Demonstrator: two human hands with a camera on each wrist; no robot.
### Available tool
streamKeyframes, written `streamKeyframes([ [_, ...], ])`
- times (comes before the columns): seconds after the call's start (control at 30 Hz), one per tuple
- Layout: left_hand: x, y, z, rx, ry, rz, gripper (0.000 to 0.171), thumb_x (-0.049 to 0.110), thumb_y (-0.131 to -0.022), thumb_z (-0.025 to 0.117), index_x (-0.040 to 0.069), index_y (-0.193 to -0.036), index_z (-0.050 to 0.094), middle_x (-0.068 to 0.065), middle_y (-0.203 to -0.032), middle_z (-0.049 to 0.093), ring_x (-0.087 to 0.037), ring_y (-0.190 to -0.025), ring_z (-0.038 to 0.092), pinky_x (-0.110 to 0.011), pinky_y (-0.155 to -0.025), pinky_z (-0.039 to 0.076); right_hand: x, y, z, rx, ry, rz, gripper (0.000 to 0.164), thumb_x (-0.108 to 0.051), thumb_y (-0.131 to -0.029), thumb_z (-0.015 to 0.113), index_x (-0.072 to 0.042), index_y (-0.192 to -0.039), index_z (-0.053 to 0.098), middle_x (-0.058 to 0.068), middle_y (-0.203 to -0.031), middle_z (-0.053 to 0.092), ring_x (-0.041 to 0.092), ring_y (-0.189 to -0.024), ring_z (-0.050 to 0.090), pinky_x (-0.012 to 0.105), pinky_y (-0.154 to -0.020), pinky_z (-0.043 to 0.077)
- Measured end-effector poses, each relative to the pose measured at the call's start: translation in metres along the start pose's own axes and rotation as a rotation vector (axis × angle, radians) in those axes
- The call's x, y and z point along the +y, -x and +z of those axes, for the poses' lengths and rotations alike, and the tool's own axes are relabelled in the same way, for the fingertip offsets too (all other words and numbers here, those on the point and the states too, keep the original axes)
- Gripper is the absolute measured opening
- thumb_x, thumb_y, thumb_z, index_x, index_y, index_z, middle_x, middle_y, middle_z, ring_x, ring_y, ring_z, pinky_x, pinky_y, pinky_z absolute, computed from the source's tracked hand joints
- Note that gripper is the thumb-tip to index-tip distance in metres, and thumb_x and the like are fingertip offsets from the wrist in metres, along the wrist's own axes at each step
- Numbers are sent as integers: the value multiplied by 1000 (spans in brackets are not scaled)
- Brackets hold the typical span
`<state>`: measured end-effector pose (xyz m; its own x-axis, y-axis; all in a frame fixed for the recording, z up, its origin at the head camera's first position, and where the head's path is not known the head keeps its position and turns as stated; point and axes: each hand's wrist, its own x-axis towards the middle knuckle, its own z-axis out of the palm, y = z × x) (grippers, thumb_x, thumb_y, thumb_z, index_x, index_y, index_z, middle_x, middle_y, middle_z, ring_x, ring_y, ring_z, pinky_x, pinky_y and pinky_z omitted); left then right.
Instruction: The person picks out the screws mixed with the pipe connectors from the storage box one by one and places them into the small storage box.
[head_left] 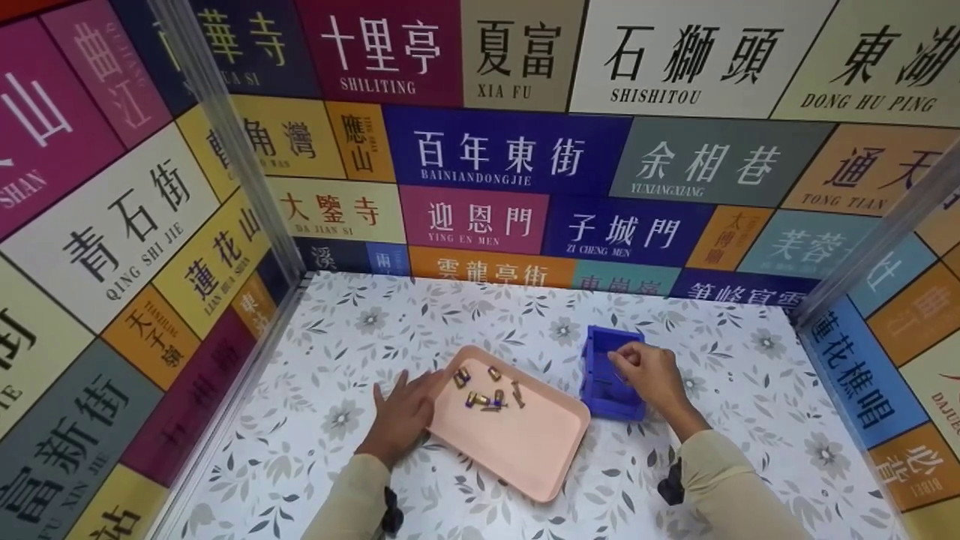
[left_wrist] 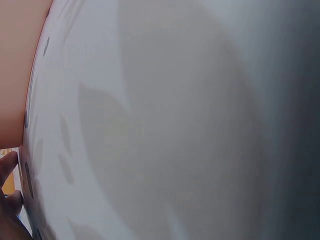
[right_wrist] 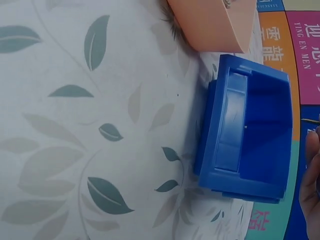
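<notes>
My left hand [head_left: 405,412] lies at the left edge of a pink tray [head_left: 517,465], its fingers spread along the rim. Several small brass fittings [head_left: 477,399] with blue parts lie toward the tray's far left end, beside a slim screw [head_left: 517,394]. Over a blue plastic bin [head_left: 613,409], the fingertips of my right hand [head_left: 655,375] are pinched together. At those fingertips in the right wrist view shows a thin screw [right_wrist: 311,120], partly cut off by the frame. Small dark pieces lie on the bin's floor.
The bin stands just right of the tray on a white leaf-patterned tabletop [head_left: 360,322]. Panels with printed place names [head_left: 517,150] enclose the table at the back and both sides. Clear upright strips [head_left: 225,112] run along the corners.
</notes>
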<state>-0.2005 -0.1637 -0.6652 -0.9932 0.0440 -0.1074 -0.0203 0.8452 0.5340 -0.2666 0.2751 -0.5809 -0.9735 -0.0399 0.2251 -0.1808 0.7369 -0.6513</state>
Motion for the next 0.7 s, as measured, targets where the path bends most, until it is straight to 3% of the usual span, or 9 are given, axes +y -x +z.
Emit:
streamKeyframes([
  [0.27, -2, -1, -3, 20, -16, 39, 47, 50, -109, 21, 58, -154, 28, 21, -163, 35, -29, -160, 15, -72, -120, -10, 7, 0, -5, -14, 31, -12, 24, -31, -97, 72, -8, -94, 76, 0, -70, 71, 9, -53, 65, 25, -53, 53],
  [0.7, -2, -2, -2, 10, -26, 15, 47, 54, -108, 20, 60, -154, 24, 22, -164, 33, -27, -160, 14, -69, -122, -11, 9, 1, -8, -21, 22, 9, 25, -31, -97, 71, -7, -93, 75, 2, -70, 70, 10, -54, 65, 26, -52, 54],
])
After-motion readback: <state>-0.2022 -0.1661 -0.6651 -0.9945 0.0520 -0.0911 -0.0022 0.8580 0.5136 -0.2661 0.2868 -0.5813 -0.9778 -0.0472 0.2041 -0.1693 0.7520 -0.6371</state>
